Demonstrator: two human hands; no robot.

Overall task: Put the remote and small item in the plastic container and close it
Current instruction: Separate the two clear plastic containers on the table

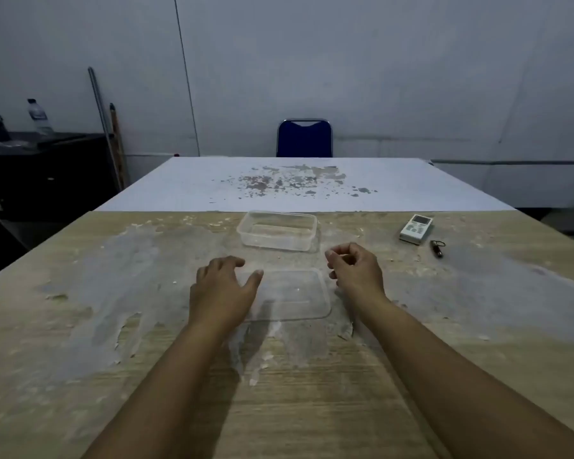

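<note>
Two hands: both are bare and reach forward over a worn wooden table (80,326), seen from a camera on the person's head.
Left hand (221,286): palm down, fingers spread apart, resting on or just above the left edge of the lid — contact is hard to tell through the clear plastic.
Right hand (355,268): loosely curled, fingertips drawn near each other but holding nothing; it sits just beside the lid's far right corner.
Lid (292,294): a clear rectangular cover, lying flat on the table between the two hands.
Plastic container (276,230): a clear open tub, just beyond the lid at the middle of the table; it looks empty.
Remote (416,228): a white handset with a small screen and buttons, lying flat, well apart from the container on its right.
Small item (437,248): a dark little object with a metal ring, perhaps a key fob — too small to identify; it lies just beside the remote, on the near side.
Background: a blue chair (304,138) at the far end of the table, against a pale wall.
Done so far: the container stands open with its lid off.
Left to do: by my reading, everything else — remote in, small item in, lid pressed on.
Likely next: the right hand is nearer the remote, so a reach to the right seems natural.
</note>
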